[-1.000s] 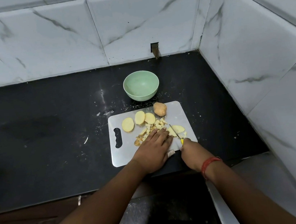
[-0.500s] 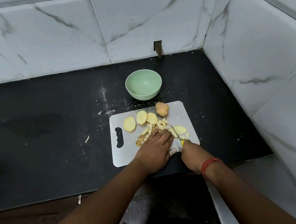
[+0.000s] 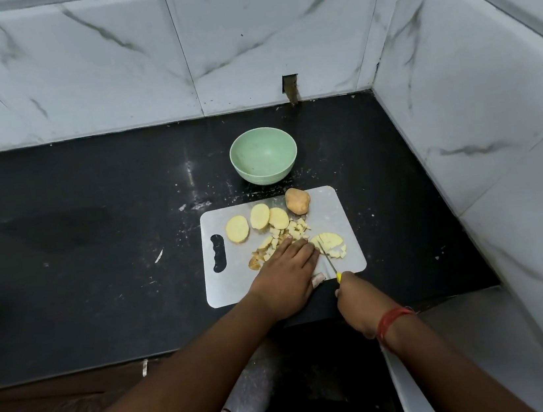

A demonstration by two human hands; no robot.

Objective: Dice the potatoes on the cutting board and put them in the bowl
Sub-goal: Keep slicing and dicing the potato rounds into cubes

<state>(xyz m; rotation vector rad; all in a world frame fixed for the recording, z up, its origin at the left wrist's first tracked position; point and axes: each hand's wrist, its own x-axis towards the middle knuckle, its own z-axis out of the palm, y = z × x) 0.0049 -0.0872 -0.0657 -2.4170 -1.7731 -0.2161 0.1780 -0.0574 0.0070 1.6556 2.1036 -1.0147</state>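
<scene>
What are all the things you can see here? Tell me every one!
bowl: one, pale green, nothing in it, on the counter just behind the board
cutting board: one, silvery grey, on the black counter
whole potato: one, brown skin, back edge of the board
potato slices: three, yellow rounds, in a row beside the whole potato
diced potato: a small pile, yellow, middle of the board
slice being cut: one, yellow, scored by the knife
knife: one, yellow handle, blade on that slice
counter: one, black
wall tiles: white marble look, behind and to the right
left hand: flat on the board
right hand: holds the knife; red wrist thread
</scene>
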